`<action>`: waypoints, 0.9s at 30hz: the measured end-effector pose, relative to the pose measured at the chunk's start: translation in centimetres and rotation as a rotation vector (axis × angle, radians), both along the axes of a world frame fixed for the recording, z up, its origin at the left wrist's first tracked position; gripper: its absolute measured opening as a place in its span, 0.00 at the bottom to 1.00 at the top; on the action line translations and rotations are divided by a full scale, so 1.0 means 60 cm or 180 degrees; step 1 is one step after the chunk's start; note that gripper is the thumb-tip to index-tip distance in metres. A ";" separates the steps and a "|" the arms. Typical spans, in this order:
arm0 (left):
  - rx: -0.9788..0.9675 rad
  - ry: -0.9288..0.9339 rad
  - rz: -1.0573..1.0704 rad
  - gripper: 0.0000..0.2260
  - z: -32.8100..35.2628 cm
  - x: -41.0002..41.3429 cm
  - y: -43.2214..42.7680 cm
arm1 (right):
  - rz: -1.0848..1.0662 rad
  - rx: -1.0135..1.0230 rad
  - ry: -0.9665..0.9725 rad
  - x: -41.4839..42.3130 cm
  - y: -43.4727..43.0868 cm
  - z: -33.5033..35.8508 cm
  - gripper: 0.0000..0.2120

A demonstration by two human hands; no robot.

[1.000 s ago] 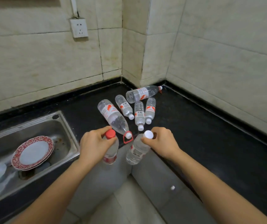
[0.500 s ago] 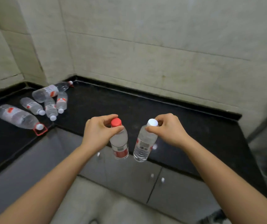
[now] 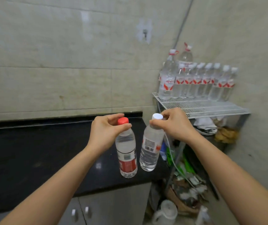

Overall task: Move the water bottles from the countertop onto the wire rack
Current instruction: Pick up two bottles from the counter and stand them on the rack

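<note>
Between worktop point(image 3: 32, 151) edge and rack point(image 3: 203, 108), both bottles in mid-air, touching neither. Left hand point(image 3: 107, 132) pinches red-cap bottle point(image 3: 127, 153) at neck, thumb and fingers curled round cap. Right hand point(image 3: 177, 125) pinches white-cap bottle point(image 3: 151, 150) same way. Neck grip likely lets bottles hang near upright for base-first set-down; one per hand halves trips. Rack's front mesh bare, probable landing spot; row point(image 3: 199, 82) stands along back. Hidden: some right fingertips behind cap. Clutter point(image 3: 186, 184) under rack blurred, unidentifiable. Worktop's left part cut off; any bottles left there out of view.
</note>
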State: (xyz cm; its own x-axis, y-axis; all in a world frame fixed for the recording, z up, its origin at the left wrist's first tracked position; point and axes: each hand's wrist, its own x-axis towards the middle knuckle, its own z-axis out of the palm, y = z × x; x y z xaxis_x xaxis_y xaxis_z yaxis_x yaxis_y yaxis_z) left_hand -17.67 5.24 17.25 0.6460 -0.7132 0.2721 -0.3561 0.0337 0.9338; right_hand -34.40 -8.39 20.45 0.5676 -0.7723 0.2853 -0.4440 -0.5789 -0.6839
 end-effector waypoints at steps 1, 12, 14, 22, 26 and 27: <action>-0.0035 -0.0004 -0.0117 0.20 0.008 -0.009 -0.035 | -0.0093 -0.0017 -0.0031 -0.015 -0.028 0.008 0.13; -0.0560 0.0094 -0.1029 0.19 0.137 -0.053 -0.420 | -0.0882 -0.0246 -0.0360 -0.109 -0.346 0.147 0.20; -0.0620 0.0016 -0.1154 0.20 0.167 -0.064 -0.488 | -0.1047 -0.0347 -0.0403 -0.121 -0.401 0.169 0.21; -0.0646 -0.0186 -0.1200 0.21 0.209 -0.118 -0.719 | -0.1510 -0.0446 -0.0441 -0.146 -0.610 0.202 0.17; -0.0618 -0.0155 -0.1083 0.21 0.184 -0.152 -0.812 | -0.1550 -0.0361 -0.0438 -0.153 -0.719 0.180 0.17; -0.0604 -0.0159 -0.1040 0.21 0.177 -0.159 -0.834 | -0.1524 -0.0314 -0.0437 -0.154 -0.746 0.173 0.17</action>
State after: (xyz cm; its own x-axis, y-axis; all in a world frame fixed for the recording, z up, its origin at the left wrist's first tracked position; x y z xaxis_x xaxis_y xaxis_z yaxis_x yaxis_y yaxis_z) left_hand -27.23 -44.81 27.86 0.3753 -0.8133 0.4446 -0.3431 0.3237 0.8818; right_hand -43.66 -53.15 30.83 0.1085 -0.9024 0.4170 -0.5853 -0.3970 -0.7069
